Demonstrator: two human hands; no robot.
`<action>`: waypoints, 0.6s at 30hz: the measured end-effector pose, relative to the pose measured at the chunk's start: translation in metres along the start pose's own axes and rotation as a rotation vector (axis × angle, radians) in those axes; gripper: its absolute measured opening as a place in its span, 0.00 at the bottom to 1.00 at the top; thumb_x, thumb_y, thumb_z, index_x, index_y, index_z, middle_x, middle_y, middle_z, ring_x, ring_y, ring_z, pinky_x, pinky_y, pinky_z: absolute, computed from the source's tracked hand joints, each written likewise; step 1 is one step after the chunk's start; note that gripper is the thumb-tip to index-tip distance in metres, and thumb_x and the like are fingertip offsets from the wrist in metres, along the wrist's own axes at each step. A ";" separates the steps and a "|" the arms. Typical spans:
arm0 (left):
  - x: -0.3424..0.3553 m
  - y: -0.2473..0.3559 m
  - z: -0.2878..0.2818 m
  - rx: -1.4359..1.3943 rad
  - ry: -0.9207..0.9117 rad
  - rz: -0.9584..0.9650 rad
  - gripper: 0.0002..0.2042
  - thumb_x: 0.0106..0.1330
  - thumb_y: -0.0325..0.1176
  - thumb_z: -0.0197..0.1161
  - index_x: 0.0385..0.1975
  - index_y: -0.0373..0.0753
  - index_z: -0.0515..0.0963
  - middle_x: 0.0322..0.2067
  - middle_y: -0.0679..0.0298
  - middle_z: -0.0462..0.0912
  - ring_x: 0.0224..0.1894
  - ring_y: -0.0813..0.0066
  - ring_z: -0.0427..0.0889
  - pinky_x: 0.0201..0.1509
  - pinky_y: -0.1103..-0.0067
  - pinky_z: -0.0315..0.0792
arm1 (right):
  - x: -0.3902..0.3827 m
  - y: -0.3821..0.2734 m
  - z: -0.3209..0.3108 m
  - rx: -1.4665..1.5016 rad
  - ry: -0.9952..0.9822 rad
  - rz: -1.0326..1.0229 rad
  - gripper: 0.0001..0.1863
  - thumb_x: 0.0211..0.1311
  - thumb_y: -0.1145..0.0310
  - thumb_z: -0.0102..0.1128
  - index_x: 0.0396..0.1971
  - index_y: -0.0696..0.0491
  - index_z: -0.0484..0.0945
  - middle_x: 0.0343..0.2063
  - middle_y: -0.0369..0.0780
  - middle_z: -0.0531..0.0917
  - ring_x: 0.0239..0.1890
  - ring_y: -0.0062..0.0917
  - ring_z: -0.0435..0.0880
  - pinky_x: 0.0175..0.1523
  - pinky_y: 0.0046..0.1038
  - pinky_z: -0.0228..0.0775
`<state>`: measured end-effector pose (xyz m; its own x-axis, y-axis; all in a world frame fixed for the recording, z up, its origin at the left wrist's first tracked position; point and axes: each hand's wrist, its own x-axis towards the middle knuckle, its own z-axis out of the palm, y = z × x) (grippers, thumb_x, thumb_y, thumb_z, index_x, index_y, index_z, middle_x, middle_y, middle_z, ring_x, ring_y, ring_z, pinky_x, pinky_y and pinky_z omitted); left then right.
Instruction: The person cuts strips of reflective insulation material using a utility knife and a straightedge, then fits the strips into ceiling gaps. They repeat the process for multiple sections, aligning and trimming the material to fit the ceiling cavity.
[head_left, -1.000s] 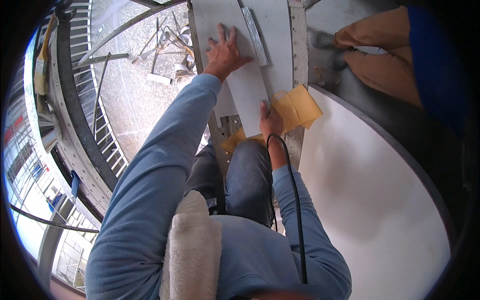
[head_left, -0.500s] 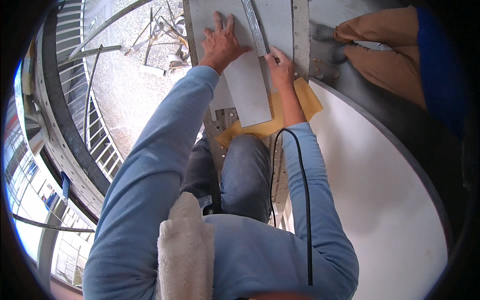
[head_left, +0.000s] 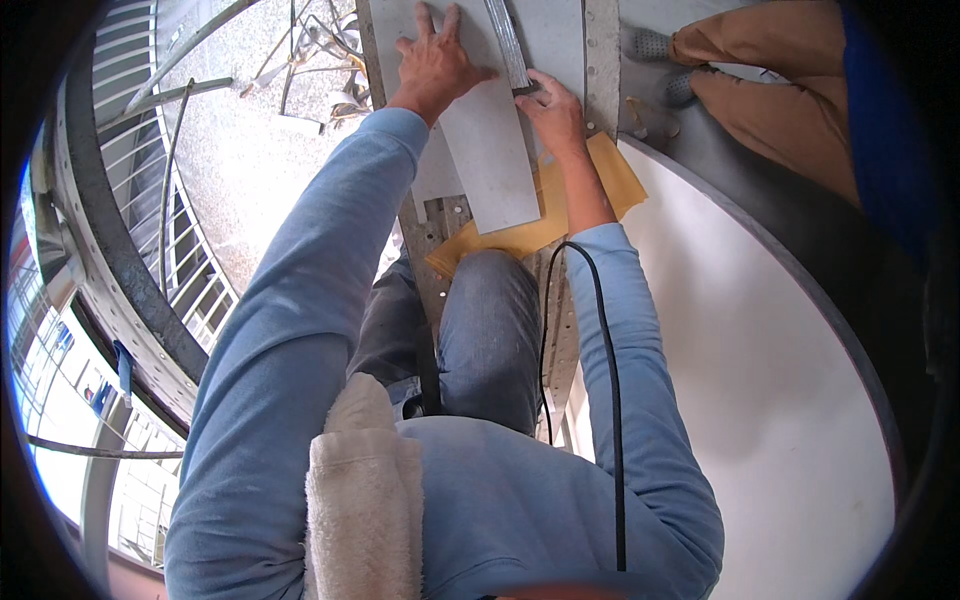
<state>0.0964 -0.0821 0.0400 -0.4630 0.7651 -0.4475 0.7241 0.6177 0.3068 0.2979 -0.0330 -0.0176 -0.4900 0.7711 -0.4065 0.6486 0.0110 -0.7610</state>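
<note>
My left hand (head_left: 434, 68) lies with spread fingers on a flat grey strip of board (head_left: 492, 165), near its far end. The strip slants toward me over larger grey sheets (head_left: 553, 40) on a perforated metal beam. By the strip's right edge is my right hand (head_left: 558, 115), its thumb and forefinger apart at the near end of a narrow silvery metal bar (head_left: 508, 42). Its remaining fingers are partly hidden. Yellow-tan paper (head_left: 610, 178) lies under the strip's near end, in front of my knee.
Someone in brown trousers (head_left: 770, 45) is at the upper right. A curved white panel (head_left: 740, 330) fills the right side. Scrap strips (head_left: 325, 60) lie on the speckled floor at upper left, beside a curved railing (head_left: 140, 230). A black cable (head_left: 612, 400) loops by my right arm.
The whole view has shifted slightly, so the board and hands sit higher. My right thumb and forefinger have moved farther apart; my left hand stays spread on the strip.
</note>
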 end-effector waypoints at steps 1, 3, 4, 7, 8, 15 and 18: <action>0.000 0.000 0.000 0.002 0.003 -0.001 0.61 0.49 0.58 0.80 0.78 0.41 0.49 0.77 0.38 0.42 0.79 0.40 0.47 0.77 0.45 0.53 | 0.000 -0.001 -0.001 0.001 -0.009 0.001 0.28 0.58 0.66 0.71 0.60 0.50 0.80 0.38 0.44 0.91 0.39 0.32 0.88 0.49 0.32 0.78; 0.000 0.001 -0.001 0.001 -0.006 -0.012 0.61 0.49 0.59 0.80 0.79 0.42 0.49 0.77 0.38 0.41 0.79 0.40 0.47 0.77 0.46 0.52 | -0.001 -0.004 -0.002 -0.002 -0.015 -0.014 0.29 0.58 0.68 0.72 0.62 0.52 0.78 0.38 0.44 0.91 0.40 0.29 0.88 0.49 0.30 0.77; 0.001 0.001 -0.001 0.000 -0.016 -0.022 0.61 0.49 0.59 0.80 0.79 0.42 0.49 0.77 0.38 0.41 0.79 0.40 0.47 0.78 0.46 0.52 | -0.001 -0.004 -0.003 0.008 -0.027 0.010 0.29 0.58 0.68 0.72 0.62 0.52 0.78 0.38 0.44 0.90 0.40 0.29 0.88 0.49 0.30 0.77; 0.001 0.002 -0.004 -0.008 -0.029 -0.035 0.61 0.49 0.59 0.80 0.79 0.43 0.48 0.77 0.38 0.41 0.78 0.39 0.48 0.78 0.47 0.52 | 0.000 -0.004 -0.002 0.035 -0.034 0.023 0.29 0.58 0.68 0.73 0.61 0.52 0.78 0.38 0.45 0.90 0.40 0.29 0.88 0.49 0.30 0.78; 0.001 0.002 -0.004 -0.011 -0.031 -0.037 0.61 0.49 0.59 0.80 0.79 0.44 0.48 0.77 0.38 0.41 0.78 0.39 0.48 0.78 0.48 0.52 | 0.001 -0.004 -0.002 0.037 -0.030 0.023 0.29 0.58 0.68 0.73 0.61 0.52 0.78 0.38 0.45 0.91 0.40 0.29 0.88 0.49 0.29 0.78; 0.000 0.002 -0.008 0.002 -0.047 -0.039 0.61 0.49 0.60 0.79 0.79 0.43 0.47 0.77 0.37 0.41 0.77 0.37 0.51 0.78 0.48 0.53 | 0.002 0.001 0.002 0.105 -0.024 0.046 0.29 0.56 0.67 0.73 0.60 0.52 0.79 0.37 0.44 0.91 0.37 0.31 0.89 0.47 0.31 0.79; 0.000 0.002 -0.010 0.007 -0.050 -0.030 0.61 0.50 0.59 0.79 0.79 0.43 0.47 0.77 0.37 0.41 0.78 0.38 0.50 0.78 0.48 0.53 | 0.003 0.001 0.002 0.117 -0.022 0.044 0.29 0.57 0.67 0.73 0.60 0.52 0.79 0.37 0.45 0.90 0.38 0.31 0.89 0.47 0.31 0.79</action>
<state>0.0931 -0.0794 0.0489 -0.4586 0.7363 -0.4974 0.7139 0.6387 0.2872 0.2957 -0.0324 -0.0205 -0.4757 0.7552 -0.4509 0.5980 -0.0983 -0.7955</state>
